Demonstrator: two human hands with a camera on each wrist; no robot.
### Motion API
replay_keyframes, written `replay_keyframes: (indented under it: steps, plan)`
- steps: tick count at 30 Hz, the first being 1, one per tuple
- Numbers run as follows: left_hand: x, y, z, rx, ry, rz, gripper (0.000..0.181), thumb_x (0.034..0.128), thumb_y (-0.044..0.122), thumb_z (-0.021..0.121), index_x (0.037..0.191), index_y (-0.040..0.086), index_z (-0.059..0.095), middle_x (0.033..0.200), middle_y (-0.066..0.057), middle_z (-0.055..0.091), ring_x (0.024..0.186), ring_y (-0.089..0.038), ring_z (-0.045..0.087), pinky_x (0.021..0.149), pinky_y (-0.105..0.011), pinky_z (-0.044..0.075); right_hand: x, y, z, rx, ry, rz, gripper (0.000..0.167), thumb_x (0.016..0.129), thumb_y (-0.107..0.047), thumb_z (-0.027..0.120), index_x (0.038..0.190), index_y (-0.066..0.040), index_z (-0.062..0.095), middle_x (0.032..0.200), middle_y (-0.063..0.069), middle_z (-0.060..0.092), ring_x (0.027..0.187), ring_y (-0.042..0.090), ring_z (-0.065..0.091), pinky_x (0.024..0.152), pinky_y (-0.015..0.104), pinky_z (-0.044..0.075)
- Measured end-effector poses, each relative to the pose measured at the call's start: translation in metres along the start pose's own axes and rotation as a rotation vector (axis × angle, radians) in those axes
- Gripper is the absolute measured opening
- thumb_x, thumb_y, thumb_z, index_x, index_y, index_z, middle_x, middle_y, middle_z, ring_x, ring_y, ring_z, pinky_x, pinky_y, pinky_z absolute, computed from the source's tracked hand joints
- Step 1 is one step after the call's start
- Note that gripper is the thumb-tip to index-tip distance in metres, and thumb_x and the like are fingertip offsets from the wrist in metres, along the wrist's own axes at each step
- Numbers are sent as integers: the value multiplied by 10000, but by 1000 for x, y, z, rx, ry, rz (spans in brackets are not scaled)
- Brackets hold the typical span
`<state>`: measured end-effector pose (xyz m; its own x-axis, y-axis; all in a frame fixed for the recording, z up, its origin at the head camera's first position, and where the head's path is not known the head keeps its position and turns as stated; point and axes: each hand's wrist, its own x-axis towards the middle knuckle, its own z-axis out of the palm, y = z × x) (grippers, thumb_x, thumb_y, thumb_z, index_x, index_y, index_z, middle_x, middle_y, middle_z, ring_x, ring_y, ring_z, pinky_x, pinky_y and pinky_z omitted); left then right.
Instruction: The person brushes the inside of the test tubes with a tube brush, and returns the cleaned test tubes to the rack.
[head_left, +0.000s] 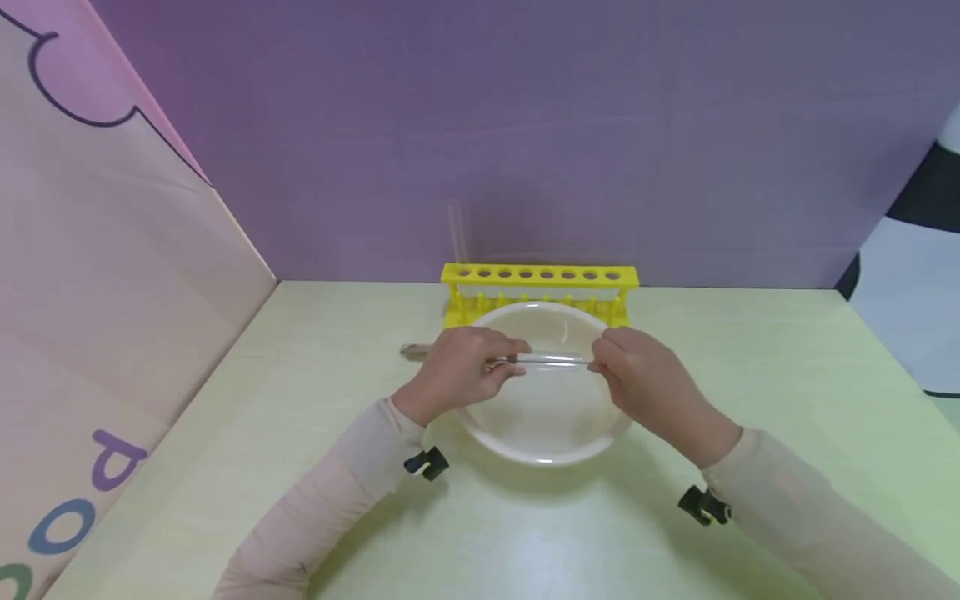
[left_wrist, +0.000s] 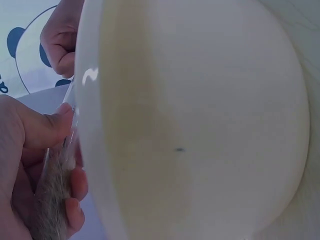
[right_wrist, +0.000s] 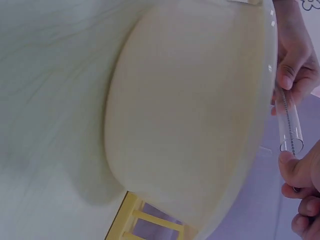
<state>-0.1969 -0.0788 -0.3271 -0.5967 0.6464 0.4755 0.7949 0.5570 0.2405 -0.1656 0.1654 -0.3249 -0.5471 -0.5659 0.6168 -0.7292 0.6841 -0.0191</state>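
Observation:
A clear glass test tube (right_wrist: 288, 122) lies level above a white basin (head_left: 542, 458). My left hand (head_left: 467, 367) grips the tube with thumb and fingers. Inside it are the pale bristles (left_wrist: 52, 205) of a tube brush, seen through the glass in the left wrist view. The brush's twisted wire runs along the tube and out of its open end. My right hand (head_left: 651, 383) pinches that wire, with the thumb close to the tube's rim. Part of the wire is hidden in the right hand's fingers.
Behind the basin stands a yellow test tube rack (head_left: 540, 277), with a clear tube (head_left: 457, 233) upright at its left end. A purple panel (head_left: 525, 125) rises along the table's back edge, and a printed panel (head_left: 112, 250) borders the left side.

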Motion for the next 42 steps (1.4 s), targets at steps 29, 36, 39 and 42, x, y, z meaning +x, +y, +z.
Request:
replay_keyframes:
  steps: [29,36,39,42]
  plan:
    - [3,-7,-5,-393,-314,-193,161,912,134,624,982,40,734,776,-64,699,593,-57,552,601,-209,483,-34,12,2,-139,104,-131,322,546,203,690,734,-2,527,705,92,505,608,221,451,514,309,399]
    - [3,-8,-7,-417,-345,-235,157,909,133,628,987,51,737,708,-5,671,582,-60,538,586,-196,452,-39,14,-2,-127,89,-126,253,590,189,600,757,13,527,710,112,508,612,245,445,519,329,391]
    - [4,-8,-8,-429,-370,-259,172,908,139,630,1012,50,732,662,25,644,562,-62,504,547,-193,400,-41,15,-2,-135,89,-116,262,585,192,613,764,16,537,702,110,505,609,235,434,514,319,384]
    - [5,-9,-8,-434,-389,-277,183,909,148,629,1028,51,729,639,37,633,554,-59,480,531,-194,369,-43,16,-3,-141,105,-118,277,566,202,610,759,19,534,691,104,487,602,228,412,506,312,368]
